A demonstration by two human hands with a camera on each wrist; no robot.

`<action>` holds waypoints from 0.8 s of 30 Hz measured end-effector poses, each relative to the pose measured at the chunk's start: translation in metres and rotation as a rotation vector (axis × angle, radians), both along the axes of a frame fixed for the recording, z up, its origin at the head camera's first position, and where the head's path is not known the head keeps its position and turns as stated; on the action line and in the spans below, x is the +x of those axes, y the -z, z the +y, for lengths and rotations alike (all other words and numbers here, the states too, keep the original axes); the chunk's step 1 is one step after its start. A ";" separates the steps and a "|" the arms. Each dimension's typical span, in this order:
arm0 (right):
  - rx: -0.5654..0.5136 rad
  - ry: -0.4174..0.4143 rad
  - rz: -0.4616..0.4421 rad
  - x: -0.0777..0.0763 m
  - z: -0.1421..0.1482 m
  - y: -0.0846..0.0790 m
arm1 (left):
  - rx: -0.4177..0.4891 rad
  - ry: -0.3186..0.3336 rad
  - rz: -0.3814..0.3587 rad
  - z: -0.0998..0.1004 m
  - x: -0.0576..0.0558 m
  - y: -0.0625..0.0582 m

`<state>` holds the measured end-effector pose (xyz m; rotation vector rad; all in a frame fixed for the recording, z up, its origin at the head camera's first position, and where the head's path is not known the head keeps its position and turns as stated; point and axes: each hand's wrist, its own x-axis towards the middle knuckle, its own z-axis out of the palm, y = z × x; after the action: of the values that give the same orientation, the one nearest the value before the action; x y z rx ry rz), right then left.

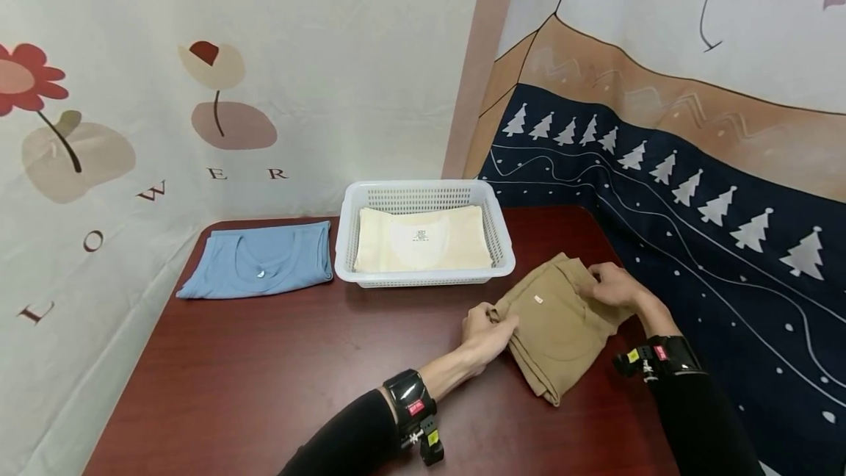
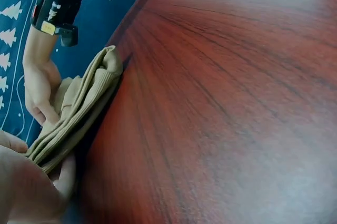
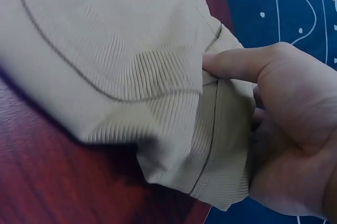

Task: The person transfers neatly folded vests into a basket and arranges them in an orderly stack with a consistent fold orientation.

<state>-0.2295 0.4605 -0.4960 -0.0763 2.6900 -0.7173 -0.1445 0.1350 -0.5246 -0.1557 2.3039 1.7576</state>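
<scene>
A folded tan shirt (image 1: 555,329) with ribbed texture and a small white label lies at a slant on the right of the table. The left hand (image 1: 487,333) pinches its left edge, thumb above and fingers below, as the left wrist view shows the layered folds (image 2: 79,108) between them. On the opposite side the right hand (image 1: 616,286) grips the shirt's right edge; in the right wrist view its thumb (image 3: 237,65) presses on top of the ribbed cloth while the other fingers are mostly hidden behind it.
A white plastic basket (image 1: 423,281) at the back middle holds a folded cream shirt (image 1: 423,241). Left of it lies a folded blue shirt (image 1: 261,259). The dark red table (image 1: 284,373) meets patterned curtains (image 1: 344,94) behind and on the right.
</scene>
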 end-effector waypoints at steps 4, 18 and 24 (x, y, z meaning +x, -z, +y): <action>-0.066 0.007 0.022 0.011 0.001 0.003 | 0.046 -0.042 0.038 -0.003 0.002 0.000; -0.254 0.031 0.056 0.039 -0.002 0.008 | 0.175 -0.008 0.043 -0.021 0.004 0.000; -0.321 0.028 0.074 0.051 -0.008 0.001 | 0.235 0.005 0.048 -0.035 0.004 -0.003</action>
<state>-0.1784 0.4529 -0.4972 -0.1476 2.6241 -1.1707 -0.1404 0.0996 -0.5220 -0.0664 2.1045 2.0324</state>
